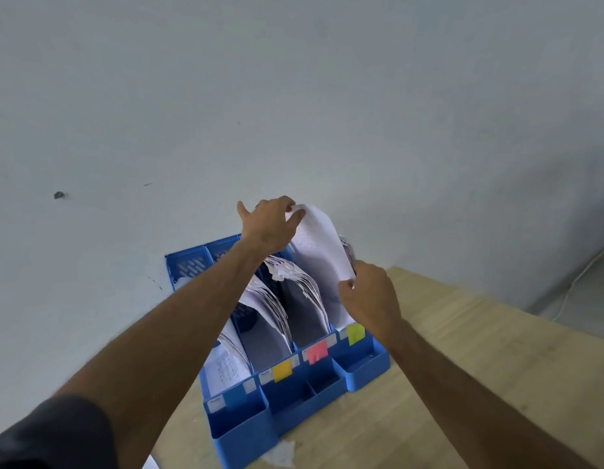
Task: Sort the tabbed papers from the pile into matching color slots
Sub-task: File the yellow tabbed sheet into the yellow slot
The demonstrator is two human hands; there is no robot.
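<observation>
Your left hand [272, 228] pinches the top edge of a white sheet [319, 247] at frame centre; your right hand [370, 292] grips its lower right edge, fingers curled on it. So both grips are grasping the sheet. The sheet stands on end, long axis running from upper left to lower right in the picture, top bowed toward the wall [294, 96], bottom end going down into the rightmost slot, the one with the green tab [355, 333]. Blue organizer [294, 397] sits on the bench [463, 367], long slots running from the front at lower centre up to the wall. Red tab [317, 352], yellow tab [282, 369] and blue tab [234, 396] mark the other slots, each with papers leaning inside.
</observation>
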